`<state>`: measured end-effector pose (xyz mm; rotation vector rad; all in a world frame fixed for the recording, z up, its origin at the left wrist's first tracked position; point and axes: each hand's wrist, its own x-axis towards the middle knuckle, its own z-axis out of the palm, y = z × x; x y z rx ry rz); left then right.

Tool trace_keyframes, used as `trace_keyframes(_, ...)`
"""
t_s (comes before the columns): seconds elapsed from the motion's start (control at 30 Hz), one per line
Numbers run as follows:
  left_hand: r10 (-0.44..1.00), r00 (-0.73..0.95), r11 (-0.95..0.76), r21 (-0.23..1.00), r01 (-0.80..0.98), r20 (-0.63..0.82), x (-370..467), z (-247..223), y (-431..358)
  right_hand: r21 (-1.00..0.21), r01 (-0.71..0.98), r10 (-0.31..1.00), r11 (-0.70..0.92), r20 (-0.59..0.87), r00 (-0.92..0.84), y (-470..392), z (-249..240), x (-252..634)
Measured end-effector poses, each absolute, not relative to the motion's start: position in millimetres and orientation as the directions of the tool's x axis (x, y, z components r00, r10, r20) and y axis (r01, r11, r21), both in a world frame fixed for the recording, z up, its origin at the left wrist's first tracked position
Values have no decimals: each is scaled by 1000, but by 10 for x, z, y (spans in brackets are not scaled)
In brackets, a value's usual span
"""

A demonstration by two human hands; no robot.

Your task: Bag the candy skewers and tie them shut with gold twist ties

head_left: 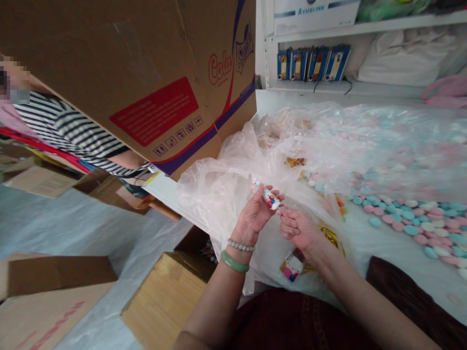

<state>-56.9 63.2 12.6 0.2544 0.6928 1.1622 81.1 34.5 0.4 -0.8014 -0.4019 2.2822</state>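
A small white wrapped item point(271, 199) with a coloured print sits in my left hand point(254, 212), whose fingers are wrapped round it. My right hand point(293, 224) is closed in a pinch at the item's lower right end, on its clear twisted tip. Both hands are over crumpled clear plastic bags point(233, 184) on the white table. Below my right hand lies a colourful printed packet point(292, 266), with a gold packet point(330, 234) beside the forearm. A bead bracelet and a green bangle are on my left wrist.
A large Cola carton point(153, 73) stands at upper left, a person in a striped top point(83, 129) behind it. Pink, blue and white pieces point(412, 221) cover the table's right. Open boxes point(164, 301) are on the floor; a shelf point(383, 24) is at the back.
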Motion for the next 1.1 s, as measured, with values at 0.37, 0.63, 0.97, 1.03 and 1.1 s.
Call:
trace_keyframes(0.37, 947, -5, 207, 622, -755, -321, -427, 165, 630, -512, -506, 720, -694, -477, -505, 319, 26, 781)
trace_keyframes(0.63, 926, -23, 260, 681, -685, -376, -257, 73, 542, -538, -542, 761, -645, -511, -399, 331, 3, 678)
trace_keyframes(0.97, 904, -30, 266, 617, -740, -426, -247, 19, 552, -744, -438, 863, -504, -414, -289, 285, 9, 722)
trace_keyframes(1.03, 918, -42, 243, 643, -726, -394, -218, 51, 545, -763, -414, 868, -496, -427, -253, 290, 14, 715)
trace_keyframes(1.1, 935, -34, 229, 672, -705, -353, -189, 76, 530, -774, -395, 869, -495, -442, -222, 298, 11, 712)
